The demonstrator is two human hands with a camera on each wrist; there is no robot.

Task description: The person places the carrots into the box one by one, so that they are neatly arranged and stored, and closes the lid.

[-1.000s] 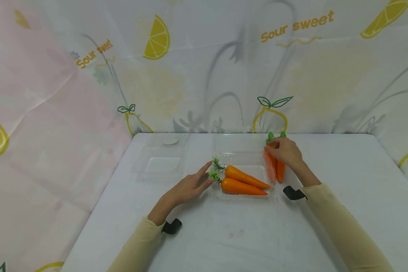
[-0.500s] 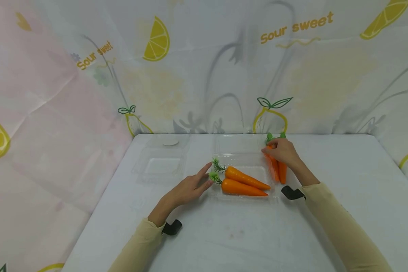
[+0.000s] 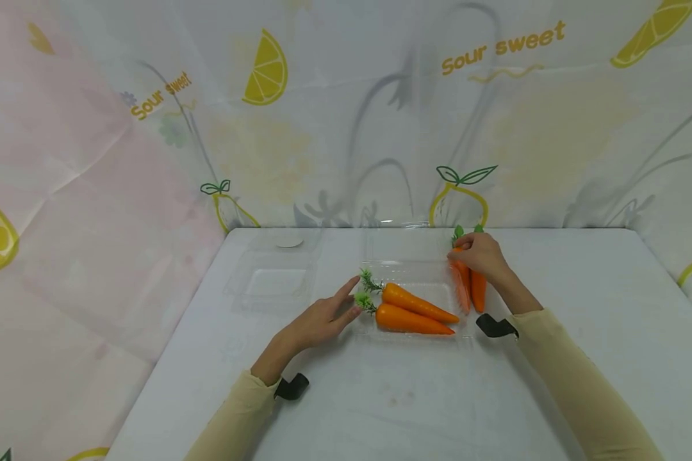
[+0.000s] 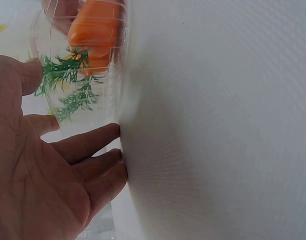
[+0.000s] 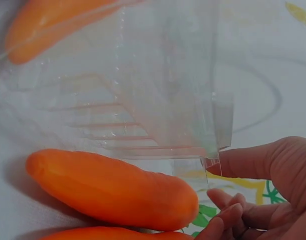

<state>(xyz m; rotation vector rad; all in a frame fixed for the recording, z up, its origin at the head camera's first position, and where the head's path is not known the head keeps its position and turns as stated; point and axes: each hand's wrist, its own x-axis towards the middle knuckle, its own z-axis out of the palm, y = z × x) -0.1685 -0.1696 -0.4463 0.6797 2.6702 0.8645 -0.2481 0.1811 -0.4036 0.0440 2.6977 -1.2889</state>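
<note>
Two orange toy carrots [image 3: 415,318] with leafy green tops lie in a clear plastic box [image 3: 403,338], whose lid is folded back. At the box's left side is my left hand [image 3: 318,318], fingers spread and nearly straight. Its thumb and forefinger lie close to the plastic wall and the carrot tops in the left wrist view. My right hand [image 3: 483,257] pinches the box's edge at the right; in the right wrist view the thumb and bent fingers meet at a plastic corner. Two more carrots [image 5: 118,190] lie beside the box, below that hand, their tops partly hidden.
A second clear plastic box [image 3: 273,282] stands open at the left of the white table [image 3: 403,403], a pale round sticker on its lid. Behind the table hangs a printed cloth [image 3: 346,128] with lemon drawings.
My right hand has shifted only slightly at the box's right edge. The carrots near it look a little displaced. My left hand stays in place.
</note>
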